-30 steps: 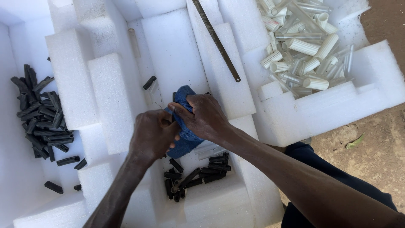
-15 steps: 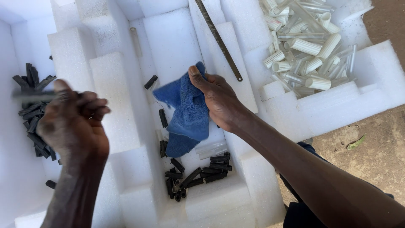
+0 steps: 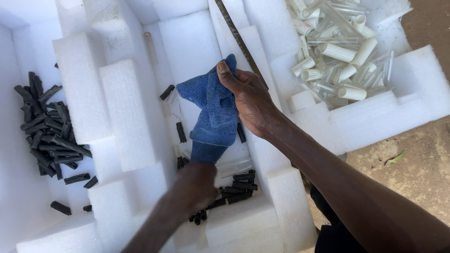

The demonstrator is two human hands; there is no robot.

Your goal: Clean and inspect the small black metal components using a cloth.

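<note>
While the right hand (image 3: 251, 100) is pinching the blue terry cloth (image 3: 213, 115) over the white foam tray's (image 3: 126, 112) middle channel, the left hand (image 3: 199, 185) is blurred below, grip unclear, near short black plastic tubes (image 3: 236, 182).

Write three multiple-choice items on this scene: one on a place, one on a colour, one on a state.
1. Where does the pile of white tubes lie?
A. upper right foam compartment
B. on the dirt ground
C. lower left corner

2. What colour is the cloth?
A. red
B. blue
C. yellow

3. How is the cloth held?
A. lying flat, untouched
B. pinched at the top by the right hand, hanging
C. folded in a pocket

Key: 1 A, the tubes sit in the upper right recess; 2 B, it is plainly blue; 3 B, the thumb presses its top edge.
</note>
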